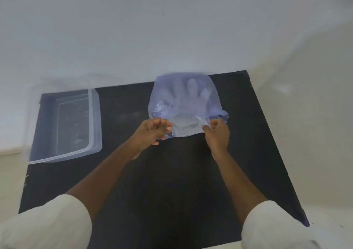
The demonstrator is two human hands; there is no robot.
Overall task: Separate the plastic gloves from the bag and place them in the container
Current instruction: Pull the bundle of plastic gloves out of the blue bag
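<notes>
A bluish see-through plastic bag (168,94) lies on the far middle of the black table (172,182). Inside it, clear plastic gloves (193,94) show as a pale hand shape, with their cuff end sticking out of the bag's near opening. My left hand (152,132) pinches the near left edge of the bag's mouth. My right hand (217,134) pinches the near right corner of the plastic there; whether it grips bag or glove is unclear. A clear rectangular plastic container (93,119) stands open at the table's left side, apart from both hands.
The table is backed by a pale wall and stands on a light floor that shows to the left and right. White sleeves cover my upper arms at the bottom of the view. The table's right edge runs diagonally toward the near right corner.
</notes>
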